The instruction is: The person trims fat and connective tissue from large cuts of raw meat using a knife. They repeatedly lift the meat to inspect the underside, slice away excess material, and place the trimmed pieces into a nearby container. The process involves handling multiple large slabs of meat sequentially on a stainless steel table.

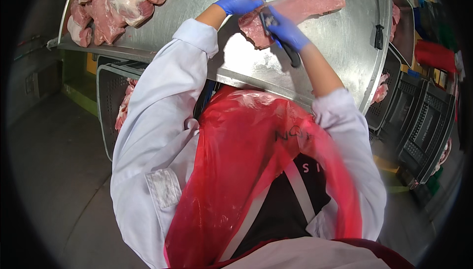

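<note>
A long piece of pale pink meat (315, 3), like a boneless loin, lies slantwise on the metal table. My left hand (243, 0), in a blue glove, is closed at its upper left edge; whatever the fingers pinch is too small to make out. In my right hand (289, 31), also blue-gloved, is a black-handled tool (291, 56). Its handle sticks out below the palm toward me, and its short dark head rests on or just above the near left part of the meat. The exact shape of that head is blurred.
More large meat pieces (111, 10) are piled at the table's far left. A thin knife (378, 35) with a black handle lies along the right edge of the metal table (340, 57). Grey crates (106, 101) with meat stand below left, and dark crates (419, 126) sit at right.
</note>
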`<state>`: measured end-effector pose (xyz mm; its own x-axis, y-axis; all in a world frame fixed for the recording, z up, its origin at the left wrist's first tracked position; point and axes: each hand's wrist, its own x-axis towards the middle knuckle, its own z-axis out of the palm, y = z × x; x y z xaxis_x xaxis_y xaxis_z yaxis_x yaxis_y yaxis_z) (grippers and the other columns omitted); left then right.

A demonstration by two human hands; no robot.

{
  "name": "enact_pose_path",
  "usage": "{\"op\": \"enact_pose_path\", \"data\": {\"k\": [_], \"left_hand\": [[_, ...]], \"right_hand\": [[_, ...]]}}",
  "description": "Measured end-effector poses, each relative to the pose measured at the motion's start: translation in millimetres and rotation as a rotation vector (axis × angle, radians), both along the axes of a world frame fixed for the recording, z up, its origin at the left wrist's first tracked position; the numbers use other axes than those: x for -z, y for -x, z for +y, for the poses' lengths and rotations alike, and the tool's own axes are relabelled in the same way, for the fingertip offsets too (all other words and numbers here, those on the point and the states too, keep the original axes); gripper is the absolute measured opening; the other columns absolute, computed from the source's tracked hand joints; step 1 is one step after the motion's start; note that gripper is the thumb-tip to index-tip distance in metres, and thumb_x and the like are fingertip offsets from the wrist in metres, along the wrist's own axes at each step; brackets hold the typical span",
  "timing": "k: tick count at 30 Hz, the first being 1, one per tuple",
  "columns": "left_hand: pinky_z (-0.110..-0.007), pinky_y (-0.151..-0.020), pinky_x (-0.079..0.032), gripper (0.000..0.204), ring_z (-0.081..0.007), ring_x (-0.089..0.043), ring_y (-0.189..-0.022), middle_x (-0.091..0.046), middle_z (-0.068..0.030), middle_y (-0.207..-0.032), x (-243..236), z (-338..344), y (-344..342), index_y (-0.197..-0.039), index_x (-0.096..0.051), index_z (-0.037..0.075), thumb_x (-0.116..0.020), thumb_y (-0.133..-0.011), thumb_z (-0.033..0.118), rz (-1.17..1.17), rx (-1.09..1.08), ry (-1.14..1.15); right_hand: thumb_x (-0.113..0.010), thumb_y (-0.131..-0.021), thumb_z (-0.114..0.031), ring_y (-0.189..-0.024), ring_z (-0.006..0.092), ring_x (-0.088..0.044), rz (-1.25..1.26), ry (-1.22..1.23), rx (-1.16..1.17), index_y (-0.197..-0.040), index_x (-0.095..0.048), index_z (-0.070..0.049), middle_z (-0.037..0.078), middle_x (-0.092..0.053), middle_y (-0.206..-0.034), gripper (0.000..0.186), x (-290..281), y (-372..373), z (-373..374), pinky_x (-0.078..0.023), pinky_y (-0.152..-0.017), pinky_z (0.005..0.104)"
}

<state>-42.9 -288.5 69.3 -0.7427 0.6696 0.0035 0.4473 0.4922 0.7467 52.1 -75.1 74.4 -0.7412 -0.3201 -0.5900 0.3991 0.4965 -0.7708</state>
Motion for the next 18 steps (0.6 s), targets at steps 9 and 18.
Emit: {"op": "enact_pose_path", "data": {"k": [9,18], "left_hand": [[-0.030,-0.082,-0.052,0.019,-0.0138,-0.066,-0.087,-0.071,-0.0049,-0.092,-67,-45,-44,-0.101,-0.070,0.002,-0.068,-0.093,0.019,-0.068,-0.192,-0.306],[-0.024,-0.072,-0.046,0.017,-0.0092,-0.056,-0.082,-0.065,-0.0021,-0.098,-190,-206,-227,-0.106,-0.066,-0.001,-0.069,-0.090,0.004,0.154,-0.851,-0.374]], "right_hand": [[-0.050,-0.097,-0.024,-0.103,0.0403,-0.069,0.069,-0.159,-0.353,-0.161,-0.022,-0.026,0.030,-0.067,-0.115,0.070,-24,-89,24,-0.052,-0.092,0.0442],[-0.055,-0.099,-0.029,-0.083,0.0287,-0.071,-0.153,-0.009,-0.385,-0.161,-0.025,-0.027,0.022,-0.071,-0.095,0.068,-73,-102,21,-0.054,-0.080,0.0382]]}}
